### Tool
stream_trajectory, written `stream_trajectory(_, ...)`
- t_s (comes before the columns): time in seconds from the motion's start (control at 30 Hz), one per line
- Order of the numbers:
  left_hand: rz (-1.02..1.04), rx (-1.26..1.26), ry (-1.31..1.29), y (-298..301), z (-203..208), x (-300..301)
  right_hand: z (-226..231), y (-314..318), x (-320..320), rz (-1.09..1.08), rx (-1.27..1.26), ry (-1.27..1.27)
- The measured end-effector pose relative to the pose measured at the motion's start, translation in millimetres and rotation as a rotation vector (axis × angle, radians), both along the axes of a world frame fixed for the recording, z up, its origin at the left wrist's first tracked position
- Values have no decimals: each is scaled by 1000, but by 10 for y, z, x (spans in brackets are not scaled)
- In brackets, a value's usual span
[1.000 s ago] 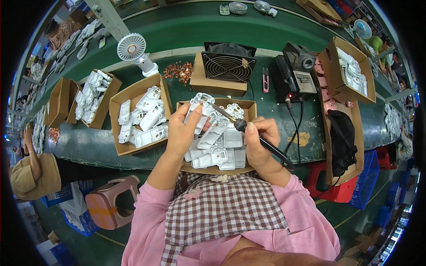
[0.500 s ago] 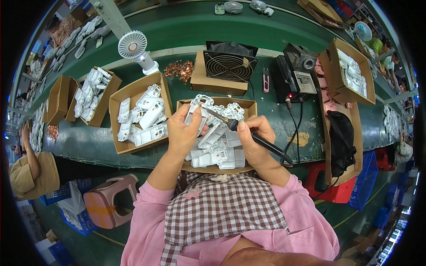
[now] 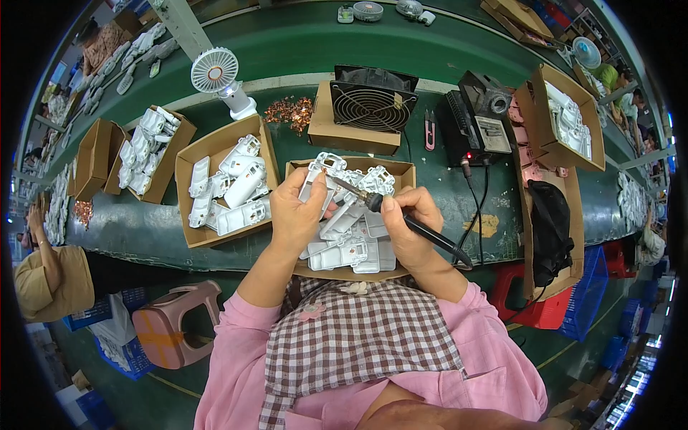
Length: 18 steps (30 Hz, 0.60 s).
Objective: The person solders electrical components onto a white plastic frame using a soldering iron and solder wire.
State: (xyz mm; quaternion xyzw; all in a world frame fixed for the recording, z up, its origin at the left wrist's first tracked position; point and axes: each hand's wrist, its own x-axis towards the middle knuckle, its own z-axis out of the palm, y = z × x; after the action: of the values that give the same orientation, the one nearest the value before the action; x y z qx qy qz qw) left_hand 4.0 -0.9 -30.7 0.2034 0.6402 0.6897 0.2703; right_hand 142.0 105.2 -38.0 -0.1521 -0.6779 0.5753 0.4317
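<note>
White plastic housing (image 3: 330,190) sat pinched between the thumb and fingers of my left hand (image 3: 295,211), raised over the near carton (image 3: 351,274), which was heaped with similar parts. My right hand (image 3: 410,226) was wrapped round the handle of the soldering iron (image 3: 438,241), its tip pointing left at the housing; whether it touched, I could not tell. I judged that a slip could scorch the plastic or burn my left thumb, being so close to the tip, and that a loose pinch could let the part turn. Compared with a second earlier, the iron had shifted slightly left, its tip nearer that thumb, while the housing stayed in my grip. To the left stood another carton (image 3: 182,195) of white shells; on the far side, a black fan (image 3: 374,107); to the right, a soldering station (image 3: 466,129).
</note>
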Motion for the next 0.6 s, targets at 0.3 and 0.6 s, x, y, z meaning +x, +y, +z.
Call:
stream_trajectory(0.3,3,-36,4,-9,-16,-11,60,-29,4,15,-63,20)
stream_trajectory(0.6,32,-82,217,-36,-154,-52,70,-19,5,15,-64,38)
